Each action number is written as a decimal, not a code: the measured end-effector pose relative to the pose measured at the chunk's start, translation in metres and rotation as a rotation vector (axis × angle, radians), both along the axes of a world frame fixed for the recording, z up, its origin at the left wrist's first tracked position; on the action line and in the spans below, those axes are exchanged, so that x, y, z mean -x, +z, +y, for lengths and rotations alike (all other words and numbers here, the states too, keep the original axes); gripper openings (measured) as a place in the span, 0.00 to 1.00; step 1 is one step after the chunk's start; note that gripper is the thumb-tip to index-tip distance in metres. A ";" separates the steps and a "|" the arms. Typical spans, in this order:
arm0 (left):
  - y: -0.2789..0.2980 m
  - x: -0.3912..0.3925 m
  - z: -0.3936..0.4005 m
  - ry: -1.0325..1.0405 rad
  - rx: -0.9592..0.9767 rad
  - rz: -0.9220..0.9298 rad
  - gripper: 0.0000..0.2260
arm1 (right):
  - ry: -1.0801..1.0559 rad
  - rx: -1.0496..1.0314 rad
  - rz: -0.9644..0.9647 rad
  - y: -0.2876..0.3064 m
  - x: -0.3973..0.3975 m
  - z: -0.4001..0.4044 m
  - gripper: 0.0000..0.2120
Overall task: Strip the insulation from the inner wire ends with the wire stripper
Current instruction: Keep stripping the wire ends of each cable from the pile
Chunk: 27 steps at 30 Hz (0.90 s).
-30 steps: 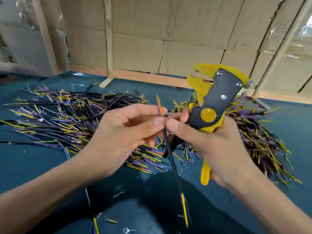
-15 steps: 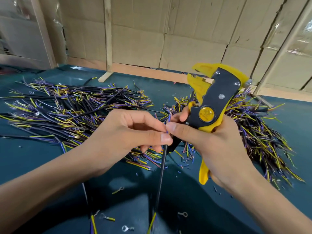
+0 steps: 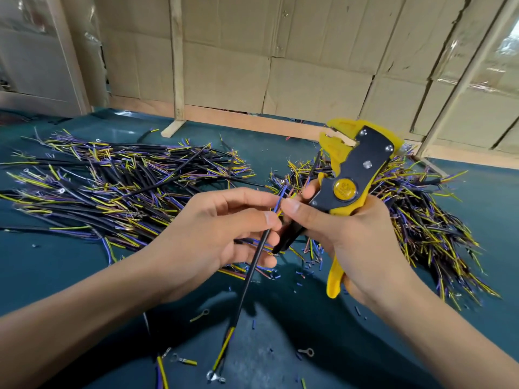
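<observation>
My left hand (image 3: 219, 234) pinches a black sheathed cable (image 3: 250, 276) near its upper end. Blue and yellow inner wires (image 3: 279, 202) stick up from that end between my two thumbs. The cable's lower end hangs toward me and ends in yellow wires with a ring terminal (image 3: 214, 376). In my right hand (image 3: 345, 234) is a yellow and black wire stripper (image 3: 351, 175), jaws pointing up and away from the wires. My right thumb and forefinger also touch the inner wire ends.
A large pile of black cables with yellow and purple ends (image 3: 112, 186) lies on the dark green table (image 3: 337, 346) at the left. A second pile (image 3: 421, 220) lies behind my right hand. Insulation scraps and loose ring terminals (image 3: 306, 352) are scattered near me. A cardboard wall (image 3: 309, 66) stands behind.
The cable's lower end has swung from right to left under my hands. My fingers have shifted on the inner wires, which now show more between the thumbs. The stripper stays held upright.
</observation>
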<state>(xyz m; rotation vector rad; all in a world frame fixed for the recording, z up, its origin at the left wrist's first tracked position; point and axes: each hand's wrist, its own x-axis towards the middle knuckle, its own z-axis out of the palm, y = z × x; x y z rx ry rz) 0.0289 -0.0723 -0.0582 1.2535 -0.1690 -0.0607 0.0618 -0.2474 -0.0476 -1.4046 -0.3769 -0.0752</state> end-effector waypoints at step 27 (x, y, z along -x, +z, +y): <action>0.005 -0.011 0.000 0.202 0.189 0.029 0.07 | 0.149 0.109 0.058 -0.011 -0.001 0.005 0.06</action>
